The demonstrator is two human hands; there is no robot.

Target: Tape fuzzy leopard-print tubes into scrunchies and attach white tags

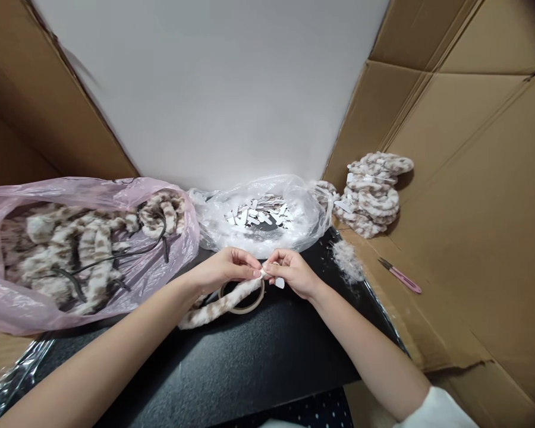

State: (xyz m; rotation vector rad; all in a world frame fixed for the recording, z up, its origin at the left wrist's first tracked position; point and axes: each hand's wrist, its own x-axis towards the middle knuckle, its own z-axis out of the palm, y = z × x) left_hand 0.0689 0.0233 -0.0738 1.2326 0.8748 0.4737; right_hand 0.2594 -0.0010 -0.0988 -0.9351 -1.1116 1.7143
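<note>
Over the black table, my left hand (234, 267) and my right hand (292, 272) meet fingertip to fingertip. Both pinch the end of a fluffy white and brown fur strip (223, 306), which trails down to the left below my left hand. A small white tag (279, 283) hangs just under my right fingers. What exactly lies between the fingertips is too small to make out. Partly beneath the strip, a tan tape roll (252, 306) lies flat on the table.
A pink plastic bag (185, 261) at left holds fur pieces and dark cords. Behind my hands, a clear plastic bag (310, 229) contains many white tags. To the right are stacked fur strips (374, 193), a clump of fluff (348, 261) and pink-handled thread snips (403, 278). Cardboard walls flank both sides.
</note>
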